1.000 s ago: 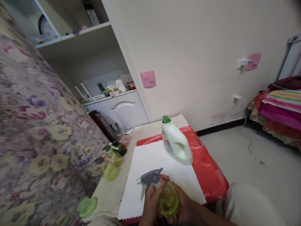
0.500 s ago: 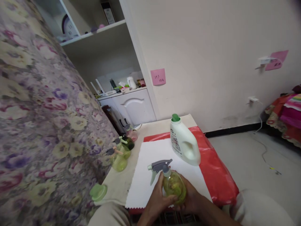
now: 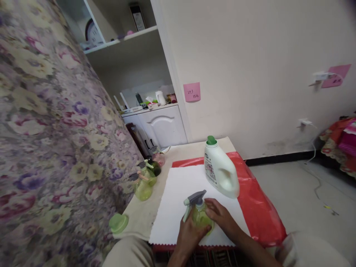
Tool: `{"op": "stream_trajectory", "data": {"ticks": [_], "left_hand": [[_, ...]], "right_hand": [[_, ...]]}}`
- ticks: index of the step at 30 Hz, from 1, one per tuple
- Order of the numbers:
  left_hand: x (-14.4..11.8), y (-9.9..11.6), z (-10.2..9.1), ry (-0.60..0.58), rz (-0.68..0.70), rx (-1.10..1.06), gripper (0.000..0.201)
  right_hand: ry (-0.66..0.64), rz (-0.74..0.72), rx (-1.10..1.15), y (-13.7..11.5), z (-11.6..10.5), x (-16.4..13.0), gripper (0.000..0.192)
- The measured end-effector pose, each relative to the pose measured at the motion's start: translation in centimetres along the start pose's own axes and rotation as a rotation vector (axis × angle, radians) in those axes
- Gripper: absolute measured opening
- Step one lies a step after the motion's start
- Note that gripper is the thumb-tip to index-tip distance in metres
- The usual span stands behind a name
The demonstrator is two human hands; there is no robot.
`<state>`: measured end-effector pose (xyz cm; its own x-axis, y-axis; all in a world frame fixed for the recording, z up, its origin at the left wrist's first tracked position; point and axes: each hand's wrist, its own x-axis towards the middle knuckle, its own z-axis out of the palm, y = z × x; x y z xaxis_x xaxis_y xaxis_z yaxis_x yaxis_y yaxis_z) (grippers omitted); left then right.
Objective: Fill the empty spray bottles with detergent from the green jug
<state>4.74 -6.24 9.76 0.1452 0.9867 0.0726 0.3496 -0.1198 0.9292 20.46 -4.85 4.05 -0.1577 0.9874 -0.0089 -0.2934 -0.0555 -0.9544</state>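
Observation:
A clear spray bottle with yellow-green liquid and a grey trigger head stands nearly upright above the white sheet. My left hand wraps round its body from the left, with the thumb across the front. Close to the bottle's neck, my right hand has its fingertips and thumb against the upper right side. The trigger's pale green nozzle points left. Beyond the hands stands a pale green detergent jug with a green spout at its mouth.
Several other spray bottles line the table's left edge. A green cap lies at the near left corner. Red plastic covers the table's right side. A floral curtain hangs close on the left; a white cabinet stands behind.
My right hand has moved from the bottle's lower right side up to its neck. The bottle has turned slightly and sits more upright. My left hand still holds it.

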Motion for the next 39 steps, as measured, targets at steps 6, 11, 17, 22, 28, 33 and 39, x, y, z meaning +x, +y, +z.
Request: {"op": "stream_trajectory", "data": {"ticks": [6,11,17,22,28,33,39], "left_hand": [[0.4,-2.9,0.9,-0.045,0.070,0.040,0.059],[0.3,-4.1,0.7,-0.103,0.073,-0.009,0.062],[0.1,-4.8,-0.3,-0.200,0.034,0.149,0.082],[0.6,-7.0,-2.3,-0.272,0.030,0.312,0.079],[1.8,-7.2,-3.4,-0.222,0.147,0.290,0.050],[4.6,-7.4,-2.5,-0.072,0.184,0.295,0.037],[6.6,-9.5,-1.6,0.038,0.281,0.407,0.028]], "right_hand": [[0.018,-0.203,-0.317,1.5,0.3,-0.4,0.082],[-0.004,-0.228,-0.391,1.8,0.4,-0.3,0.083],[-0.020,-0.223,-0.453,2.7,0.3,0.0,0.102],[0.032,-0.245,-0.475,3.2,0.8,0.0,0.089],[0.036,-0.289,-0.380,-0.4,1.4,-1.8,0.088],[0.088,-0.304,-0.367,-4.1,-0.6,-4.4,0.102],[0.589,-0.403,-0.397,-9.8,-7.9,-3.8,0.094]]}}
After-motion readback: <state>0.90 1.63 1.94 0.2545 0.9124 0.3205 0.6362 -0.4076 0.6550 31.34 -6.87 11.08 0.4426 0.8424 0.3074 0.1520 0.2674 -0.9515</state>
